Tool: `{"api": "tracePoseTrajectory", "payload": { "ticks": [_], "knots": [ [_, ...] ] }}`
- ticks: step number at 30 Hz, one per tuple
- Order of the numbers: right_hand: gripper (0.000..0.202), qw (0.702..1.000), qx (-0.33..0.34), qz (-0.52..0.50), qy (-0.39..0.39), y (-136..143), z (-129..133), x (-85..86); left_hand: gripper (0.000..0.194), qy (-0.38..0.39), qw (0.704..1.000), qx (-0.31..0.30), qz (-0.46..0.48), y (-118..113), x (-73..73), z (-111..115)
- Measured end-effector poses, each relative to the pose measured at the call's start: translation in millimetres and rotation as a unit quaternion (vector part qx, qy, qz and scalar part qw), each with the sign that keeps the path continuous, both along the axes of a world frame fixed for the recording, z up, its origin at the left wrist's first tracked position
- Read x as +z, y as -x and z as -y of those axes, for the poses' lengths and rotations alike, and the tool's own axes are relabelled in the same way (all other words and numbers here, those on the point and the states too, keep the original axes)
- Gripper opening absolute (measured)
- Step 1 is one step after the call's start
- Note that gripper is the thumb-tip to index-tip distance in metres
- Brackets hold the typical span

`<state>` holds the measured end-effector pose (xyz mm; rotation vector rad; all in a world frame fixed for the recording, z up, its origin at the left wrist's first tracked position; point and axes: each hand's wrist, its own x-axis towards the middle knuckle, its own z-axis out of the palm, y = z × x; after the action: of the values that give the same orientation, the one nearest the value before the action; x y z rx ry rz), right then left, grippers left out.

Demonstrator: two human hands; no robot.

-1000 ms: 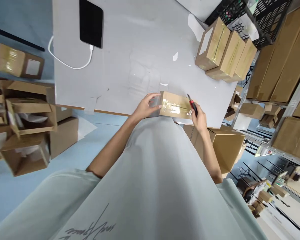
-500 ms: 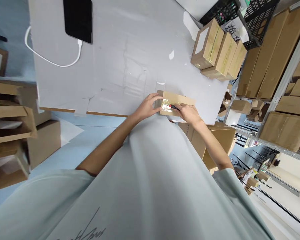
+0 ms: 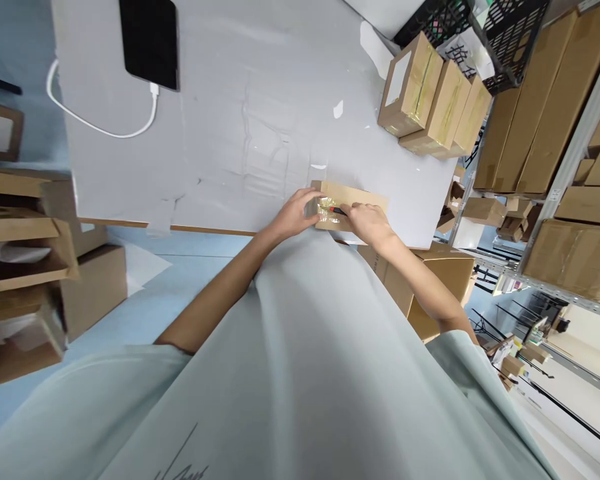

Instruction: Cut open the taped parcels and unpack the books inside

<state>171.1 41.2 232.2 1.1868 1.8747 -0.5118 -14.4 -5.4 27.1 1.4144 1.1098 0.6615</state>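
A small cardboard box with shiny clear tape across its top lies at the table's near edge, against my shirt. My left hand grips its left end, thumb on the near side and fingers over the far corner. In my right hand is a box cutter with a red and black body. Its front end points left and rests on the taped face; the blade is too small to make out. The right hand's fingers wrap the handle and lie over the box's right part.
Three taped cardboard boxes stand in a row at the back right, beside a black plastic crate. A black phone with a white cable lies at the far left. Open cartons and loaded shelves flank the table.
The box cutter and my right hand have shifted a little left along the tape. My left hand keeps its grip on the box. The whole view has moved slightly.
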Motion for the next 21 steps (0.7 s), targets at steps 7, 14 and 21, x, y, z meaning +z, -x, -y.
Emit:
{"api": "tracePoseTrajectory", "payload": {
  "ticks": [7, 14, 21],
  "knots": [
    [0.034, 1.000, 0.016, -0.017, -0.013, 16, -9, -4.8, 0.069, 0.022, 1.000, 0.013, 0.000, -2, -4.0, 0],
    [0.030, 0.998, 0.022, -0.053, -0.014, 6, -9, -7.4, 0.068, 0.018, 0.998, 0.044, -0.047, -4, -3.6, 2],
    [0.033, 0.995, 0.032, -0.095, -0.001, -14, -7, -19.8, 0.070, 0.054, 0.995, 0.078, -0.044, -15, -11.1, 10]
  ]
}}
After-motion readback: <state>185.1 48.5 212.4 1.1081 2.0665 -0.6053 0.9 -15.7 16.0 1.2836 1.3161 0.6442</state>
